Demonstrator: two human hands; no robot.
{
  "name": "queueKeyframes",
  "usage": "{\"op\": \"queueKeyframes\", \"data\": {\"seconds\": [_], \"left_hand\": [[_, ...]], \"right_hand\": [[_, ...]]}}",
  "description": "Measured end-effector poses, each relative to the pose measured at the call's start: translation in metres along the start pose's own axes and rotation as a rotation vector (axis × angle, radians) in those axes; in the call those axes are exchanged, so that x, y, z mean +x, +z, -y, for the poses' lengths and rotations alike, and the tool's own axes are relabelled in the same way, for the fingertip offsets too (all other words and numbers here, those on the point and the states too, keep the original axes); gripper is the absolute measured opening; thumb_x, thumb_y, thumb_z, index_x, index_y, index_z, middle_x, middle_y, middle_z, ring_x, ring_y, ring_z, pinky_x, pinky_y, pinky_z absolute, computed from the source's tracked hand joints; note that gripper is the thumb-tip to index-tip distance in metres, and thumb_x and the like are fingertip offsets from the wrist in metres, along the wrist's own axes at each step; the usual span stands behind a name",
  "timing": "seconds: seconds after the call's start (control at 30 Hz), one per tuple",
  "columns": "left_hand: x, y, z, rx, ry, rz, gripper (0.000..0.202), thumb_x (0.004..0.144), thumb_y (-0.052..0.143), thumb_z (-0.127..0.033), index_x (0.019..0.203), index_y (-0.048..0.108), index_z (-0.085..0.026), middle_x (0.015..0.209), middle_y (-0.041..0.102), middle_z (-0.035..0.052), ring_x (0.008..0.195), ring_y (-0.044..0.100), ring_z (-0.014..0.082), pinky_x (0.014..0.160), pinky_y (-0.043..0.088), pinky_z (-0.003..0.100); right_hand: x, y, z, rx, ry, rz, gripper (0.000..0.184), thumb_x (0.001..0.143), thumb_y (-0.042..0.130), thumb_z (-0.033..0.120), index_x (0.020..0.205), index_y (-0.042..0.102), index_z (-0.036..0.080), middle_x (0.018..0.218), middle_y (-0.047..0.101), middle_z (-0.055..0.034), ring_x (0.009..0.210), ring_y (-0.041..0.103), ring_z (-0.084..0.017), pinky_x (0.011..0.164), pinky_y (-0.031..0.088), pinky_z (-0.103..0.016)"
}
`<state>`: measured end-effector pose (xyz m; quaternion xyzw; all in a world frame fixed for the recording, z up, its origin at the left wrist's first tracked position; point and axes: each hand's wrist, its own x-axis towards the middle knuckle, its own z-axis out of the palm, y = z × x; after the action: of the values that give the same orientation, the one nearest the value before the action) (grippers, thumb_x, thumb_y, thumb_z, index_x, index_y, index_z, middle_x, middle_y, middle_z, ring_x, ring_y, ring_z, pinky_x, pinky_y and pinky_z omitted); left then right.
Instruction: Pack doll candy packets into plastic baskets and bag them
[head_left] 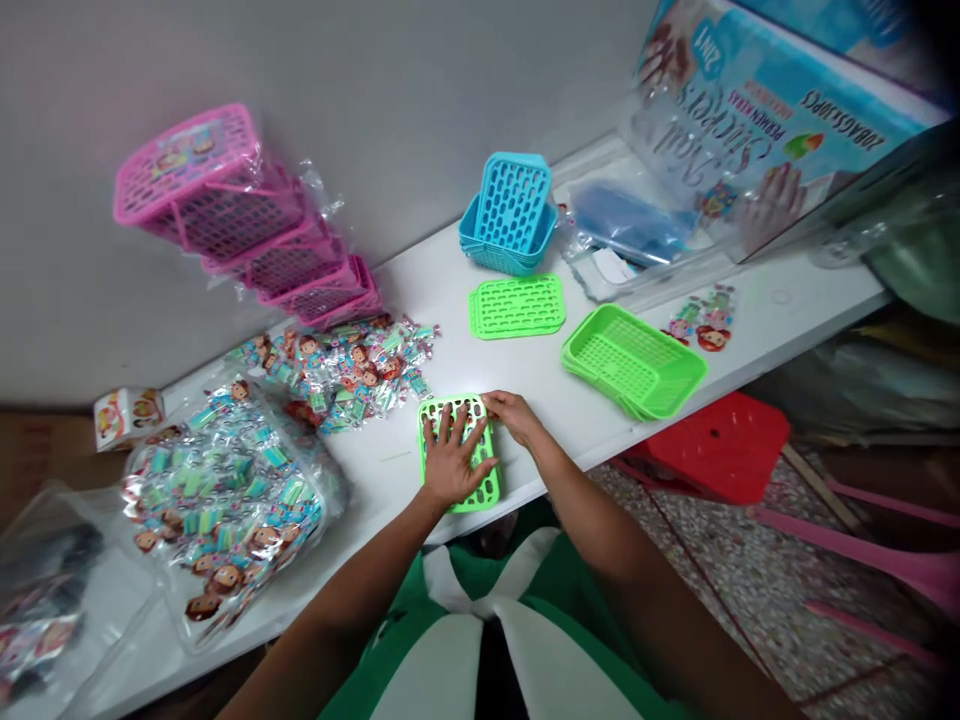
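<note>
In front of me on the white table is a bright green slotted basket lid (487, 490), with colourful pieces showing through its holes. My left hand (454, 462) lies flat on top of it, fingers spread. At the far right corner, my right hand (511, 415) pinches the lid's edge between bent fingers. Whether a basket sits beneath the lid is hard to see. Beyond my hands lie more green lids (517, 306), stacked flat. Nested green baskets (637, 362) stand to the right. A pile of small wrapped candies (352, 370) lies to the left.
A large clear bag of wrapped packets (225, 490) fills the left side. Pink baskets (247, 220) are stacked against the wall. Blue baskets (506, 220) stand at the back, beside a clear tray (660, 285) and a printed carton (772, 130). A red stool (720, 450) is below the right edge.
</note>
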<state>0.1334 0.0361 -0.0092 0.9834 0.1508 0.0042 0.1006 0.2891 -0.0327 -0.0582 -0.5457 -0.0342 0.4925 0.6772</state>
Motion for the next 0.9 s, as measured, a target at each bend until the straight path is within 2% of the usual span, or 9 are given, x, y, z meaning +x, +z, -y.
{"op": "queueKeyframes", "data": {"seconds": [0.23,0.37,0.5,0.57,0.7,0.9], "left_hand": [[0.004,0.003,0.001,0.023,0.003,0.014,0.072,0.079,0.052,-0.062,0.142,0.034,-0.033,0.155,0.019,0.0058,0.143,0.004,0.0357,0.11,0.0,0.061],[0.004,0.003,0.0,0.031,0.003,0.008,0.072,0.079,0.051,-0.062,0.142,0.034,-0.032,0.155,0.019,0.0065,0.143,0.005,0.0357,0.11,0.0,0.061],[0.004,0.004,0.001,0.04,0.009,0.016,0.073,0.079,0.051,-0.062,0.143,0.033,-0.031,0.155,0.018,0.0073,0.143,0.004,0.036,0.11,0.001,0.061],[0.004,0.005,0.001,0.045,0.012,0.025,0.073,0.079,0.051,-0.062,0.143,0.033,-0.031,0.155,0.017,0.0079,0.142,0.004,0.0363,0.109,0.001,0.062],[0.005,0.005,0.001,0.051,0.013,0.024,0.073,0.079,0.051,-0.062,0.143,0.033,-0.032,0.155,0.017,0.0088,0.142,0.003,0.037,0.108,0.0,0.063],[0.003,0.006,0.001,0.057,0.032,0.018,0.071,0.079,0.051,-0.061,0.142,0.032,-0.034,0.156,0.012,0.0088,0.142,0.003,0.0385,0.107,0.002,0.065]], "right_hand": [[0.002,0.002,-0.006,0.049,-0.036,-0.047,0.032,0.061,0.076,0.045,0.078,0.069,0.019,0.07,0.063,0.0022,0.068,0.054,-0.012,0.069,0.041,-0.026],[-0.001,-0.007,-0.006,0.119,0.031,0.081,0.037,0.067,0.071,0.05,0.087,0.071,0.019,0.077,0.067,-0.0011,0.074,0.057,-0.014,0.075,0.043,-0.03],[-0.002,-0.013,-0.004,0.158,0.036,0.144,0.038,0.063,0.077,0.04,0.095,0.07,0.02,0.084,0.068,-0.0011,0.081,0.059,-0.015,0.083,0.043,-0.031],[-0.002,-0.011,-0.005,0.113,0.013,0.131,0.037,0.062,0.078,0.036,0.095,0.07,0.02,0.083,0.067,0.0,0.08,0.059,-0.014,0.082,0.043,-0.03],[-0.005,-0.008,-0.008,0.055,-0.056,0.088,0.034,0.068,0.073,0.038,0.097,0.068,0.021,0.083,0.065,0.0009,0.078,0.058,-0.013,0.078,0.044,-0.028],[-0.01,-0.016,-0.008,0.043,-0.04,0.177,0.039,0.068,0.073,0.034,0.104,0.065,0.022,0.078,0.059,0.0038,0.074,0.055,-0.01,0.078,0.043,-0.027]]}}
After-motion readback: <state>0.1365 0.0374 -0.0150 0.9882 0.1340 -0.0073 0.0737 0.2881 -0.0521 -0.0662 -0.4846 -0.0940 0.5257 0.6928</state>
